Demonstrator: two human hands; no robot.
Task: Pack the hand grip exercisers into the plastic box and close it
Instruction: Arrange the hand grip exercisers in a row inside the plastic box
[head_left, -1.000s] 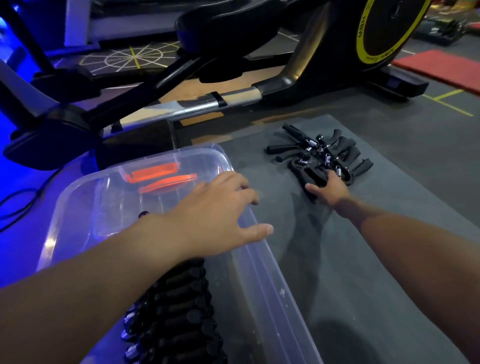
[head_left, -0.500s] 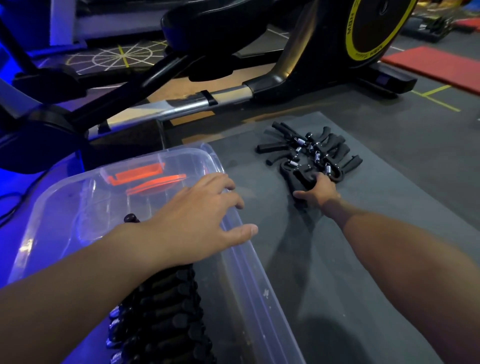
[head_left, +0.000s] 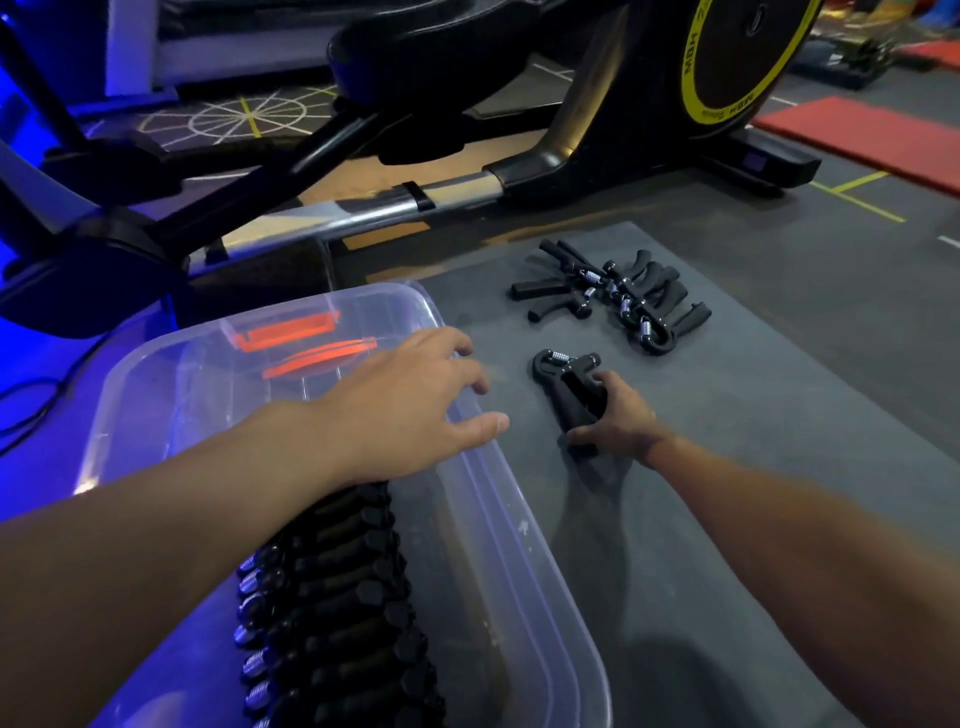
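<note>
A clear plastic box (head_left: 524, 566) stands on the grey mat, holding a packed row of black hand grip exercisers (head_left: 337, 597). My left hand (head_left: 410, 400) rests with fingers spread over the box's right rim and holds nothing. Just right of the box, my right hand (head_left: 615, 418) is closed around the handles of one black exerciser (head_left: 563, 376), its spring end pointing away from me. Several more exercisers lie in a loose pile (head_left: 623, 296) farther back on the mat.
An orange-clipped clear lid part (head_left: 296, 338) shows at the box's far end. A large black exercise machine (head_left: 519, 104) with a yellow-ringed wheel stands behind. The grey mat (head_left: 779, 415) extends to the right. A red mat (head_left: 872, 135) lies at far right.
My right hand has closed on one exerciser and drawn it out of the pile toward me. My left hand stays on the box's rim.
</note>
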